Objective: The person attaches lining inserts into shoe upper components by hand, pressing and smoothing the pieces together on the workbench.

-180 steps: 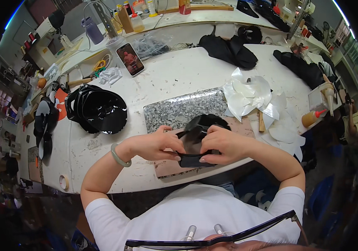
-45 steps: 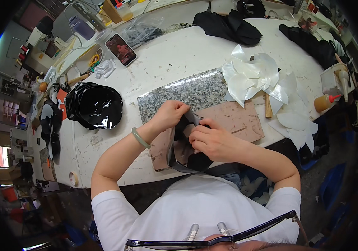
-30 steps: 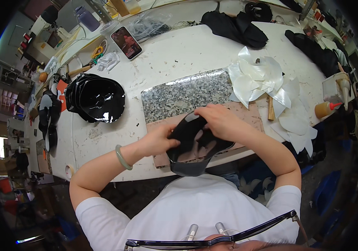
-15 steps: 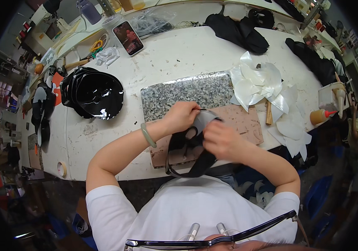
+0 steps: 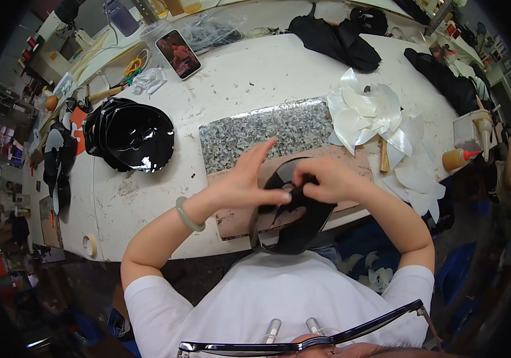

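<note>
A glossy black shoe-upper-like piece (image 5: pixel 300 230) with a loop shape lies in front of me, over the near edge of the table. My right hand (image 5: pixel 330 179) has its fingers curled in a pinch at the top of this piece. To its left, my left hand (image 5: pixel 240 185) is open, fingers stretched away from me and thumb pointing right across the piece. Whether the thumb touches it I cannot tell. Under the hands is a worn pinkish board (image 5: pixel 228 222), set against a speckled granite slab (image 5: pixel 261 131).
Nested glossy black pieces (image 5: pixel 139 137) stand at left. Pearly white cut pieces (image 5: pixel 366 113) are heaped at right, beside a wooden-handled tool (image 5: pixel 383 156) and a red-tipped glue bottle (image 5: pixel 458 158). A phone (image 5: pixel 178 55) leans at the back; a tape roll (image 5: pixel 89 245) lies front left.
My left hand has let go of the black piece's top edge, drawn back toward me and spread its fingers. The black piece has turned and shifted slightly right; my right hand has moved a little away from me.
</note>
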`<state>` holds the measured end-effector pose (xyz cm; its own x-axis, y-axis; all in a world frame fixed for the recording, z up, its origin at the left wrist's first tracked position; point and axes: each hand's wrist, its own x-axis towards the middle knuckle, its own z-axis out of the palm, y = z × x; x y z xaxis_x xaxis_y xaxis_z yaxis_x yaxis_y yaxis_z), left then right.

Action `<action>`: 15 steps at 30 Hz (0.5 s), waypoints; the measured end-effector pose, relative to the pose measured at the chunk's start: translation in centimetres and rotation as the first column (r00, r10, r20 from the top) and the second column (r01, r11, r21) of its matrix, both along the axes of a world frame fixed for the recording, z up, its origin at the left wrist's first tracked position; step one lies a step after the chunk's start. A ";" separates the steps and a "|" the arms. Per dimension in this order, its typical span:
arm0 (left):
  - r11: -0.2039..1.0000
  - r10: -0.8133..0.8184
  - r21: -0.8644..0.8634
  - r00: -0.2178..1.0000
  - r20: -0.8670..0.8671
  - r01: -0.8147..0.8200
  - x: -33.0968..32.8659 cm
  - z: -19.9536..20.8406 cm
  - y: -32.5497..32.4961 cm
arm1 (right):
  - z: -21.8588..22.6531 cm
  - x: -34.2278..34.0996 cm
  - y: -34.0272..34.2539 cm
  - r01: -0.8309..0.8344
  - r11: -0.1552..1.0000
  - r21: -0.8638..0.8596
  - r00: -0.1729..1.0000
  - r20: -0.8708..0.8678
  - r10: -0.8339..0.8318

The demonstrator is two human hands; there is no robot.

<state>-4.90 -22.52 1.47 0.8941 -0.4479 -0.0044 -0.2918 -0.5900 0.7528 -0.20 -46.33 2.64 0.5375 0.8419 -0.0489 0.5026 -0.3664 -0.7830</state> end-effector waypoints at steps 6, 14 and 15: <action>0.992 0.031 -0.086 0.832 -0.553 -0.094 -1.1 -0.1 2.8 | -0.9 3.7 2.5 -0.018 0.989 -0.146 0.973 -0.231 -0.016; 0.976 0.046 0.211 0.999 0.029 -0.051 -1.1 -0.7 5.5 | -0.3 9.2 9.8 -0.335 0.795 -0.506 0.938 -0.254 0.234; 0.964 -0.197 0.204 0.972 0.128 0.169 -0.8 -1.2 6.1 | -0.8 9.4 9.9 -0.332 0.793 -0.510 0.940 -0.255 0.229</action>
<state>-5.69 -16.41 0.31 0.7944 -0.6071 0.0185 -0.5059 -0.6444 0.5734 9.24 -36.39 1.86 0.2214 0.7636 -0.6066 0.5273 -0.6170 -0.5842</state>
